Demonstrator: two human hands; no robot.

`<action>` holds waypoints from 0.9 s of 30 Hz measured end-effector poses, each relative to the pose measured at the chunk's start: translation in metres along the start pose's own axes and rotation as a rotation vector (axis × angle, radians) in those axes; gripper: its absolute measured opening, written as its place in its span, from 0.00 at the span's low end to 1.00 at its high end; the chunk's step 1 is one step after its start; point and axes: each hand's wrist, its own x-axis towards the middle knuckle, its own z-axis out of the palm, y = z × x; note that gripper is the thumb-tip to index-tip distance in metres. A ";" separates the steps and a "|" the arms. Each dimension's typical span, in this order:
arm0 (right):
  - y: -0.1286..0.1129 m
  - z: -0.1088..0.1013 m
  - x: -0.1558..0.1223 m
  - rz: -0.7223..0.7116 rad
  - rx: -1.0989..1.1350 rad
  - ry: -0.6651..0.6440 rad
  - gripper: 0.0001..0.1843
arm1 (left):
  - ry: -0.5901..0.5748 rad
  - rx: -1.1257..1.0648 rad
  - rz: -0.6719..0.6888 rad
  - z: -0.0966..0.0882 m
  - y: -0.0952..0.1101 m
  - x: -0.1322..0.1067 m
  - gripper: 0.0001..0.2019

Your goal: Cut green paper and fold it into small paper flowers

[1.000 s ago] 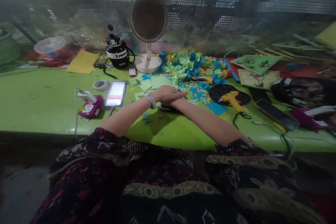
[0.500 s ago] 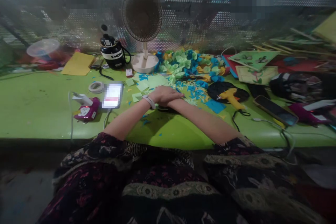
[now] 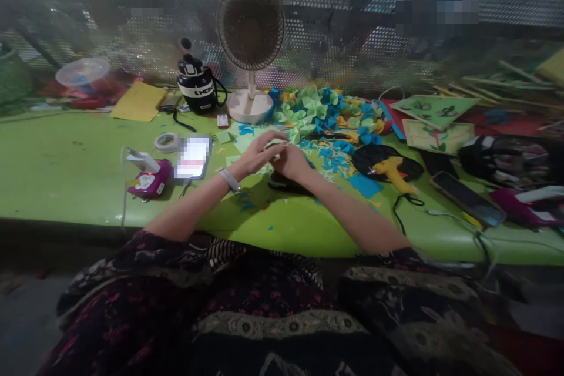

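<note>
My left hand (image 3: 259,154), with a pale band on its wrist, reaches over the table with its fingers stretched out, touching the other hand. My right hand (image 3: 291,161) meets it from the right, its fingers mostly hidden, so I cannot see whether it holds anything. Under the hands lies a dark object (image 3: 286,185) whose kind I cannot make out. Light green paper sheets (image 3: 247,142) and blue and green paper scraps (image 3: 332,158) lie just beyond them. A heap of folded paper pieces (image 3: 312,104) in green, blue and orange sits further back.
A yellow glue gun (image 3: 392,171) rests on a black round mat (image 3: 363,158) to the right, near a dark phone (image 3: 467,197). On the left are a lit phone (image 3: 198,158), a tape roll (image 3: 167,142) and a purple power adapter (image 3: 154,182). A fan (image 3: 251,23) and a black bottle (image 3: 196,88) stand behind.
My hands were stacked, the left lying over the right wrist. The left has drawn back to the left, and both now meet near the fingers. The view has shifted slightly.
</note>
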 end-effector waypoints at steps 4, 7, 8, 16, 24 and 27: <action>0.020 -0.031 -0.021 -0.076 0.205 -0.139 0.19 | 0.086 0.156 -0.176 -0.025 -0.004 -0.022 0.12; 0.031 -0.046 -0.037 -0.217 0.133 -0.289 0.28 | -0.181 0.163 -0.253 -0.030 -0.007 -0.033 0.12; 0.033 -0.047 -0.040 -0.241 0.102 -0.313 0.28 | -0.248 0.161 -0.269 -0.028 -0.009 -0.036 0.13; 0.030 -0.041 -0.056 -0.253 0.011 -0.297 0.16 | -0.422 -0.129 -0.406 -0.009 -0.025 -0.042 0.12; 0.037 -0.066 -0.068 -0.319 -0.046 -0.145 0.19 | -0.348 -0.243 -0.355 -0.016 -0.010 -0.043 0.15; 0.056 -0.074 -0.064 -0.194 -0.087 0.063 0.22 | -0.193 -0.313 -0.348 -0.021 -0.010 -0.040 0.14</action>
